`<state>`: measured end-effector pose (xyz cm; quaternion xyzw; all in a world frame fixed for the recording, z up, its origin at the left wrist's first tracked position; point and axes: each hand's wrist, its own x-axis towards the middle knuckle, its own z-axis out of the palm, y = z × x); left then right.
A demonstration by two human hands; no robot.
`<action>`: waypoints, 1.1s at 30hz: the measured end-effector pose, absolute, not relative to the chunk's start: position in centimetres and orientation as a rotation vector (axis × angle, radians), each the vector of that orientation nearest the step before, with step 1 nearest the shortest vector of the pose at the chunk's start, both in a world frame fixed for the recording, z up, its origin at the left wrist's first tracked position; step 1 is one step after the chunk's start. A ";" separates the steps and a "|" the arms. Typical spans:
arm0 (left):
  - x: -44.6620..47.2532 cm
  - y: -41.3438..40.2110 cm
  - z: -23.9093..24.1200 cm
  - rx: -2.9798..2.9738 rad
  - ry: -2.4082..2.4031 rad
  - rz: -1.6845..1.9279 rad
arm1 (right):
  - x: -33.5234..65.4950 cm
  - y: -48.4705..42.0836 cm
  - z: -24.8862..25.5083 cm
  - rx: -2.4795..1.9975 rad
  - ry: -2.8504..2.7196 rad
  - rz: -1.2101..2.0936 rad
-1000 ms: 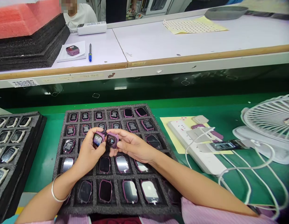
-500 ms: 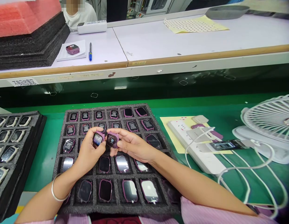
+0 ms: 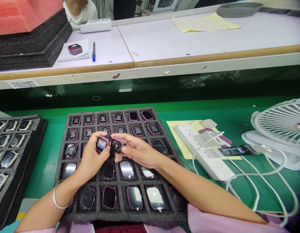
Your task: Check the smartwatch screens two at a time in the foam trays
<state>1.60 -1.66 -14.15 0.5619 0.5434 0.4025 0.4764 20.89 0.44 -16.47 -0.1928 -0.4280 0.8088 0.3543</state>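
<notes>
You are working at a green-matted workbench, with a white upper bench running along beyond it and a co-worker sitting past its far edge. Stacked black foam sheets are resting at the far left of that upper bench, and a desk fan is standing at your right, apparently placed to send air across the work. A white power strip is lying beside it, keeping its cables off to the right of your main working space. In front of you, a black foam tray is holding purple-framed smartwatches in separate cells, probably so that their faces do not touch. Your left hand is curled around one watch, gripping it with the fingers and thumb, while your right hand is pinching a second watch at its edges. You are holding both just above the tray, side by side, with their lit screens tilted up, which keeps both displays in your view.
</notes>
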 end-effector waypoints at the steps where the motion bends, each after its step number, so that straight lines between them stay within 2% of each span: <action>1: 1.6 -1.7 -14.1 1.380 1.325 0.982 | 20.9 0.4 -16.5 -0.493 -1.109 2.091; 16: 1.6 -1.6 -13.8 1.374 1.317 0.973 | 20.9 0.4 -16.3 -0.525 -1.094 2.095; 27: 1.7 -1.1 -13.2 0.837 1.121 1.058 | 21.2 1.5 -15.8 -0.677 -0.823 2.048; 33: 1.6 -0.9 -13.4 0.787 1.114 1.050 | 21.1 1.4 -16.0 -0.729 -0.859 1.994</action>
